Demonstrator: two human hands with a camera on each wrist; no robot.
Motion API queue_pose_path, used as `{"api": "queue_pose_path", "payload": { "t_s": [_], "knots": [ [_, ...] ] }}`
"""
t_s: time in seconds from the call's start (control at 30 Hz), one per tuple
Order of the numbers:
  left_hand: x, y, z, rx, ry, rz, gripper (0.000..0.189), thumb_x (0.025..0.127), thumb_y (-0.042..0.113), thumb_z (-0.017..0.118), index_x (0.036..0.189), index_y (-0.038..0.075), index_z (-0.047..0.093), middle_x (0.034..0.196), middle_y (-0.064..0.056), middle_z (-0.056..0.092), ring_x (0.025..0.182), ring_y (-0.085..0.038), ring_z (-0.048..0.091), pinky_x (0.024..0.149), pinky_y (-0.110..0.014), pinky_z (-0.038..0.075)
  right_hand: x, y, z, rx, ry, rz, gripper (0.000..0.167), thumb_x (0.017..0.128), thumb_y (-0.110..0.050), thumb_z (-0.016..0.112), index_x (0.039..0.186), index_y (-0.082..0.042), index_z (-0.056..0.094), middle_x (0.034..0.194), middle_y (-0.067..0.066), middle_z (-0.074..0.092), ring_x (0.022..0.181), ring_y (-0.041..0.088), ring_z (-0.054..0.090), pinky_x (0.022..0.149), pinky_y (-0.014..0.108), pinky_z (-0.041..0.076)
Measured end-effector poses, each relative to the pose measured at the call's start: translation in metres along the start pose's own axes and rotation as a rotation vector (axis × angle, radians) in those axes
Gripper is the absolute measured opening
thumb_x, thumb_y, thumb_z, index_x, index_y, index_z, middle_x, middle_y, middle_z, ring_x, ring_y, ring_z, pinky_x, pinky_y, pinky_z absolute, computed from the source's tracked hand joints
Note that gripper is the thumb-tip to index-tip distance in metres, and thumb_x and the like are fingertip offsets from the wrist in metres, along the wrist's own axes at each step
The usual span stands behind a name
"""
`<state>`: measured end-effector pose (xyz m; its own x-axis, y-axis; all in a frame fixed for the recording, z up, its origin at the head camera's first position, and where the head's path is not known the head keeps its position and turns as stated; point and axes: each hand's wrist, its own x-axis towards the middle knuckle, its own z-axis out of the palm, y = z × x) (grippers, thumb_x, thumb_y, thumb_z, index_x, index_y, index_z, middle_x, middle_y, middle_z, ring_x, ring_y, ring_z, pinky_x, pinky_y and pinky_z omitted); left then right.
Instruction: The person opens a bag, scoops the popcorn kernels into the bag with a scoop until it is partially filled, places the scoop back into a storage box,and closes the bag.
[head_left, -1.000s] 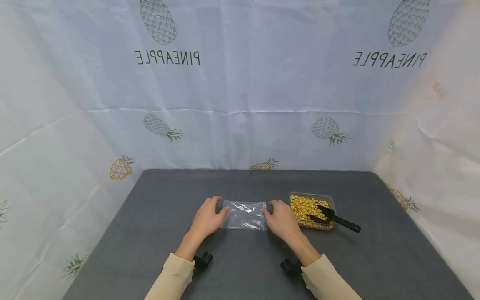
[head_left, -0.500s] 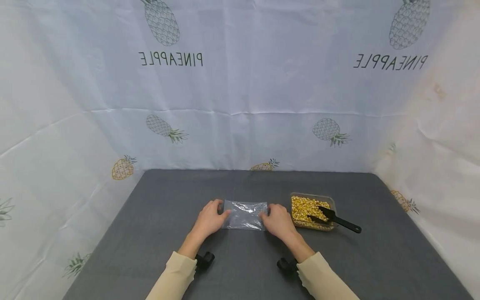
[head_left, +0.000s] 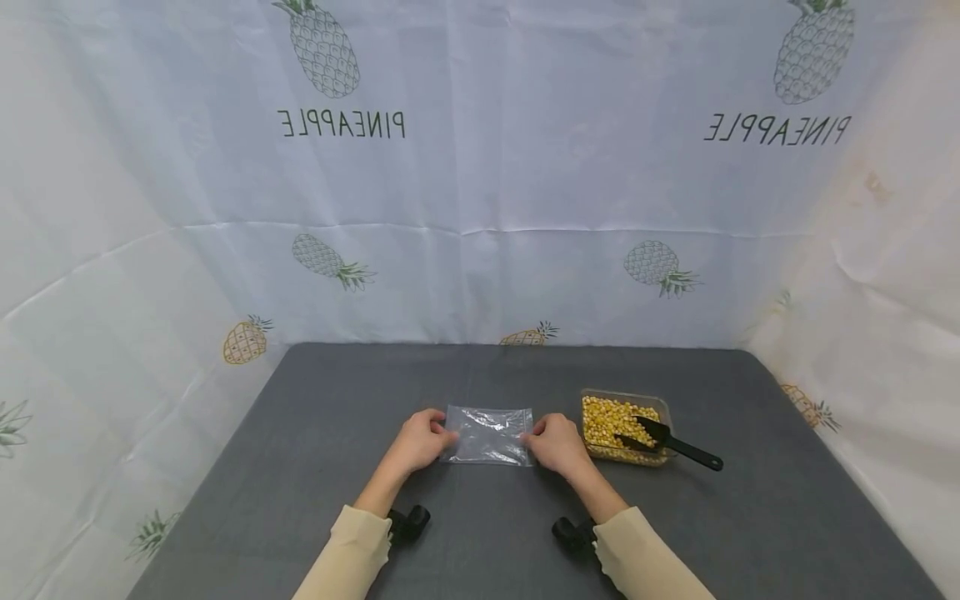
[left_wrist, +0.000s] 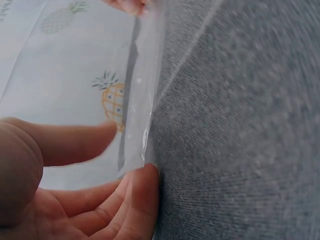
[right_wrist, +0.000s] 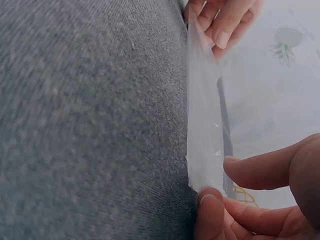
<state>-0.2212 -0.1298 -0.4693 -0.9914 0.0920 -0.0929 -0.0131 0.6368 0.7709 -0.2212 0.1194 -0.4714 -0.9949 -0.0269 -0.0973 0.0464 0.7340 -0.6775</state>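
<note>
Clear, flat plastic bag (head_left: pixel 489 436): light, limp and slick

It spans between the left hand (head_left: pixel 422 439) and right hand (head_left: pixel 556 442), each pinching a side edge; corners should hold best. Just right of the right hand: a clear rectangular tray (head_left: pixel 624 458) of yellow kernels (head_left: pixel 603 419), a black scoop (head_left: pixel 667 438) resting in them.

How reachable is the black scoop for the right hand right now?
Likely yes: the black scoop juts handle-out from the container, nothing visible covering its handle. The right hand is beside the container but would probably need to leave the clear bag first.
</note>
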Motion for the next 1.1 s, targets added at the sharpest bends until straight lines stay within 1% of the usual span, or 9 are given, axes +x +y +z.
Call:
{"api": "queue_pose_path", "payload": {
  "t_s": [0.1, 0.2, 0.3, 0.43, 0.57, 0.8, 0.97, 1.1],
  "knots": [
    [-0.0004, -0.0017, -0.0005, -0.078, -0.010, -0.015, 0.047, 0.093, 0.012, 0.073, 0.131, -0.011, 0.057, 0.091, -0.008, 0.068, 0.070, -0.017, 0.064, 0.068, -0.037, 0.051, 0.0002, 0.0010, 0.0018, 0.064, -0.017, -0.007, 0.019, 0.092, -0.018, 0.075, 0.093, 0.000, 0.070, 0.075, 0.007, 0.065, 0.061, 0.018, 0.061, 0.056, 0.034, 0.051],
    [-0.0009, -0.0043, 0.0001, -0.145, -0.019, -0.018, 0.043, 0.092, 0.005, 0.072, 0.128, -0.013, 0.057, 0.089, -0.009, 0.067, 0.066, -0.016, 0.063, 0.063, -0.033, 0.049, 0.0002, 0.0025, 0.0038, 0.161, -0.042, -0.003, 0.013, 0.092, -0.013, 0.074, 0.091, -0.001, 0.070, 0.069, 0.007, 0.064, 0.055, 0.017, 0.061, 0.052, 0.033, 0.051],
    [-0.0019, -0.0062, 0.0001, -0.191, -0.023, -0.030, 0.038, 0.091, 0.002, 0.071, 0.125, -0.011, 0.060, 0.089, -0.010, 0.066, 0.066, -0.016, 0.063, 0.061, -0.031, 0.047, 0.0001, 0.0039, 0.0060, 0.229, -0.064, 0.013, 0.010, 0.093, -0.011, 0.073, 0.090, -0.002, 0.070, 0.070, 0.007, 0.064, 0.056, 0.017, 0.061, 0.052, 0.033, 0.051],
    [-0.0025, -0.0065, -0.0010, -0.229, -0.025, -0.024, 0.033, 0.091, -0.001, 0.070, 0.122, -0.008, 0.061, 0.090, -0.011, 0.065, 0.069, -0.017, 0.063, 0.062, -0.031, 0.048, -0.0004, 0.0044, 0.0068, 0.258, -0.071, 0.013, 0.008, 0.093, -0.009, 0.071, 0.091, -0.002, 0.069, 0.073, 0.007, 0.065, 0.058, 0.017, 0.061, 0.052, 0.034, 0.052],
    [-0.0012, -0.0067, -0.0015, -0.280, -0.025, -0.006, 0.030, 0.091, -0.004, 0.068, 0.121, -0.007, 0.062, 0.086, -0.010, 0.064, 0.070, -0.017, 0.063, 0.061, -0.031, 0.049, -0.0014, 0.0036, 0.0060, 0.275, -0.063, -0.004, 0.007, 0.093, -0.007, 0.070, 0.090, -0.001, 0.070, 0.073, 0.007, 0.065, 0.057, 0.017, 0.061, 0.051, 0.034, 0.052],
    [-0.0007, -0.0086, -0.0046, -0.370, 0.008, 0.019, 0.028, 0.091, -0.005, 0.066, 0.119, -0.007, 0.063, 0.085, -0.009, 0.061, 0.069, -0.016, 0.055, 0.060, -0.029, 0.046, -0.0038, 0.0037, 0.0025, 0.321, -0.033, -0.022, 0.007, 0.094, -0.008, 0.069, 0.091, -0.001, 0.069, 0.074, 0.007, 0.064, 0.058, 0.018, 0.061, 0.052, 0.034, 0.052],
    [-0.0003, -0.0091, -0.0061, -0.436, 0.008, -0.010, 0.028, 0.094, -0.003, 0.063, 0.122, -0.006, 0.062, 0.089, -0.010, 0.063, 0.072, -0.017, 0.057, 0.063, -0.031, 0.047, -0.0036, 0.0022, 0.0012, 0.388, -0.018, -0.022, 0.008, 0.094, -0.009, 0.068, 0.094, -0.001, 0.068, 0.075, 0.007, 0.065, 0.059, 0.018, 0.061, 0.054, 0.035, 0.053],
    [0.0008, -0.0087, -0.0064, -0.476, 0.023, -0.009, 0.026, 0.096, -0.002, 0.062, 0.122, -0.006, 0.061, 0.090, -0.011, 0.064, 0.071, -0.017, 0.059, 0.064, -0.033, 0.049, -0.0022, 0.0009, -0.0004, 0.472, -0.014, -0.024, 0.007, 0.095, -0.007, 0.068, 0.096, 0.000, 0.067, 0.073, 0.008, 0.066, 0.057, 0.018, 0.060, 0.054, 0.035, 0.053]
  ]
}}
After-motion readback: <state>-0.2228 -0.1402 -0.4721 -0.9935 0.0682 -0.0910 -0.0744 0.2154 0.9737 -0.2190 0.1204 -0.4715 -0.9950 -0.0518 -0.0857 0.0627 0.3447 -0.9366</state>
